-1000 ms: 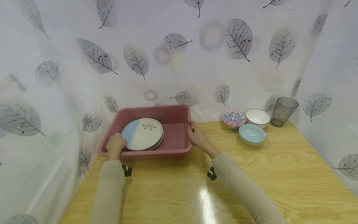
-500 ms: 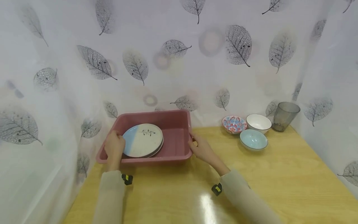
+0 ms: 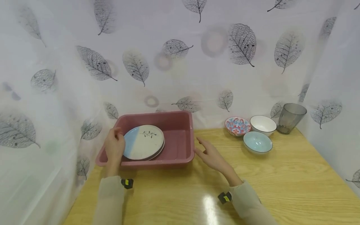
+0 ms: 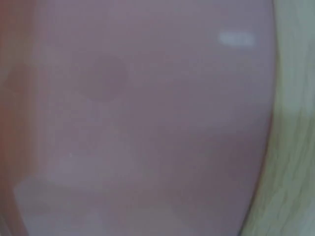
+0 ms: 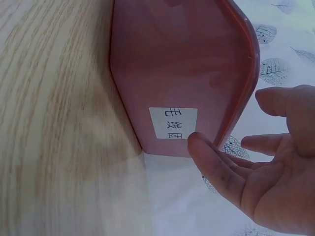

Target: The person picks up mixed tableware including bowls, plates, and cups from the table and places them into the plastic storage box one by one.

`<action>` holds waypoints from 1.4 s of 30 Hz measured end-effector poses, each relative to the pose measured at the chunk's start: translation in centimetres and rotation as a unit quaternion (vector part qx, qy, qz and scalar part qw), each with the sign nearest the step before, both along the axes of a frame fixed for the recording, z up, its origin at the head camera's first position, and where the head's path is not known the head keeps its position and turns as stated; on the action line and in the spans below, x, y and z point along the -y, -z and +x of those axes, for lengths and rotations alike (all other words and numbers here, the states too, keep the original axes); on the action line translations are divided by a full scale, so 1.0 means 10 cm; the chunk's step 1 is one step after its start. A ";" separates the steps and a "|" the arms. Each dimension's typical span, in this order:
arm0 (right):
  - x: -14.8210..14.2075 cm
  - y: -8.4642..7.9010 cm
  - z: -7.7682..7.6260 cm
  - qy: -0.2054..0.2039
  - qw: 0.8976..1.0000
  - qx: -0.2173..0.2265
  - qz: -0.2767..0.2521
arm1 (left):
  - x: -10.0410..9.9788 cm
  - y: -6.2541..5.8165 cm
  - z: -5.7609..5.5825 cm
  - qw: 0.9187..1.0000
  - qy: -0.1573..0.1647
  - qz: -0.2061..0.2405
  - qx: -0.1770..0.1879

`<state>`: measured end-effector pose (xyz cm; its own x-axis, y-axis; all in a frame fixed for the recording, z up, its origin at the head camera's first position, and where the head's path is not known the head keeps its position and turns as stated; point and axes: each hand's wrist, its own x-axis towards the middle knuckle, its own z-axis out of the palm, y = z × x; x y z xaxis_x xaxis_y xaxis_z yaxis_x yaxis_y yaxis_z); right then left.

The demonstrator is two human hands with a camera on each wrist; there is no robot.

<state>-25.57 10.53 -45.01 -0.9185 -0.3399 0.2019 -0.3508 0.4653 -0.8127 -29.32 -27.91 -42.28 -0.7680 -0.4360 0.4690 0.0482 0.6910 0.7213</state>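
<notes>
A dusty-pink plastic basin (image 3: 180, 140) stands on the table against the curtain. Inside it, on the left, lies a small stack of round plates (image 3: 144, 142), the top one cream and light blue with a dark sprig. Over the basin's left end is my left hand (image 3: 114, 147), fingers loosely bent beside the plates and holding nothing. My right hand (image 3: 212, 156) is spread open beside the basin's right wall, with its fingertips close to the rim. In the right wrist view that wall carries a white label (image 5: 173, 123) with handwritten characters. The left wrist view is mostly blurred basin wall (image 4: 162, 113).
At the back right are a red-and-blue patterned bowl (image 3: 237, 126), a white bowl (image 3: 263, 124) and a light-blue bowl (image 3: 257, 142). A grey translucent cup (image 3: 291, 118) stands beside them. A leaf-print curtain (image 3: 213, 78) encloses the wooden table (image 3: 295, 181) behind and at the sides.
My right hand has let go of the basin's right rim and drawn back to the right, fingers spread. My left hand's fingers have risen off the left side of the plates.
</notes>
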 end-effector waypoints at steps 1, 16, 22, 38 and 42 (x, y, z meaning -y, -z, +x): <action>-0.01 -0.01 0.01 0.001 1.000 0.002 0.000 | -0.02 0.00 0.01 1.000 0.005 0.000 -0.015; -0.46 -0.16 0.06 0.056 0.998 0.012 -0.016 | -0.74 -0.20 0.27 0.981 0.129 0.083 -0.115; -0.67 -0.21 0.04 0.075 0.996 -0.009 -0.052 | -1.02 -0.18 0.26 0.971 0.173 0.109 -0.123; -1.10 -0.31 0.06 0.132 0.989 0.000 -0.065 | -1.62 -0.40 0.38 0.939 0.283 0.183 -0.061; -1.25 -0.33 0.07 0.164 0.986 -0.002 -0.035 | -1.61 -0.23 0.27 0.940 0.292 0.168 -0.046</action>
